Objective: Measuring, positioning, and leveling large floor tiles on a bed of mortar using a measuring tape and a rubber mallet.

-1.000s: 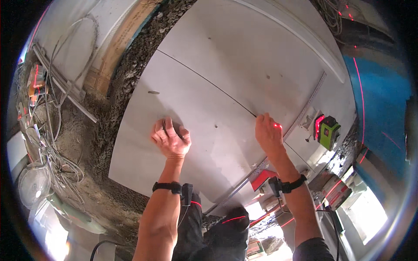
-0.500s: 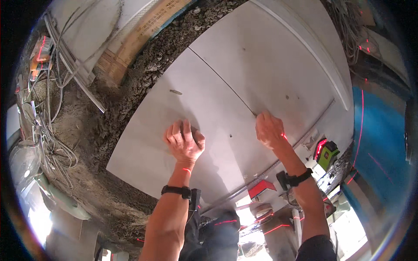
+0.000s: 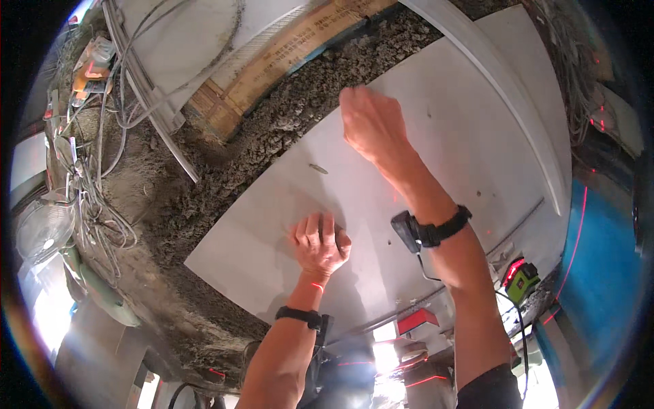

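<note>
Two large pale tile slabs (image 3: 245,232) lie side by side before me; the dark seam between them is hidden by my right hand and forearm. My left hand (image 3: 320,245) rests knuckles up on the left slab, its fingers curled in. At the far edge of the slabs my right hand (image 3: 373,126) is closed in a fist. Whatever it may grip is hidden under the fingers. A small narrow mark or chip (image 3: 317,169) shows on the left slab between my hands.
Rough grey mortar (image 3: 306,88) borders the far edge, with a cardboard-brown strip (image 3: 279,54) beyond. Tangled cables (image 3: 95,218) lie at left. A long white strip (image 3: 504,88) crosses the right slab. A green laser level (image 3: 522,281) and a red box (image 3: 417,319) stand nearer me.
My right hand has moved away from me and leftward, from mid-seam to the far edge. The left hand stays curled on its slab. The whole view has shifted slightly.
</note>
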A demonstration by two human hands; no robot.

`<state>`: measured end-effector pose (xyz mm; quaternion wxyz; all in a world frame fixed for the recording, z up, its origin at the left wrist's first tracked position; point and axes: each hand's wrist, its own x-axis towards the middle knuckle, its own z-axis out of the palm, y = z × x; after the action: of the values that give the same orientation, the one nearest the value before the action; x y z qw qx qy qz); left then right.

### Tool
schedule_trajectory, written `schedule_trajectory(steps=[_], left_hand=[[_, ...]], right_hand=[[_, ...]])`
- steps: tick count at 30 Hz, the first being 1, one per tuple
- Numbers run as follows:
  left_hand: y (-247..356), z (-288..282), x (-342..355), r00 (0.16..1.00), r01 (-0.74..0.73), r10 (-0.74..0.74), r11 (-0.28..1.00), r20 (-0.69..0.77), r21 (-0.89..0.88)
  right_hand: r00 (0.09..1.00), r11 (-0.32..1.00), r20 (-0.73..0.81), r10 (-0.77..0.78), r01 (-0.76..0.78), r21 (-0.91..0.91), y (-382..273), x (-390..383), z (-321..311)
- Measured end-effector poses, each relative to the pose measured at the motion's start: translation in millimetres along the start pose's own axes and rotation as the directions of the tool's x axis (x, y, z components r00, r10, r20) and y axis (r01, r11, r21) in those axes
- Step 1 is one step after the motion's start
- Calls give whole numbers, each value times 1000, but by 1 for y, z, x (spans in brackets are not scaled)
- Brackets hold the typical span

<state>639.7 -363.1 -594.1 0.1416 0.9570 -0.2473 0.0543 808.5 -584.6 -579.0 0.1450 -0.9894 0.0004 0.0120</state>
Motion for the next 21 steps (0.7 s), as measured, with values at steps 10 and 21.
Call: schedule_trajectory(steps=[10,21], left_hand=[[-2,3,-4,1000,11,-10,998,18,-61],[-9,-1,-8,1000,8,-7,999,28,-51]], right_hand=[[784,851,-578,-226,448,275,-73,107,-130],[960,818,24,280,-251,518,-56,59,-49]])
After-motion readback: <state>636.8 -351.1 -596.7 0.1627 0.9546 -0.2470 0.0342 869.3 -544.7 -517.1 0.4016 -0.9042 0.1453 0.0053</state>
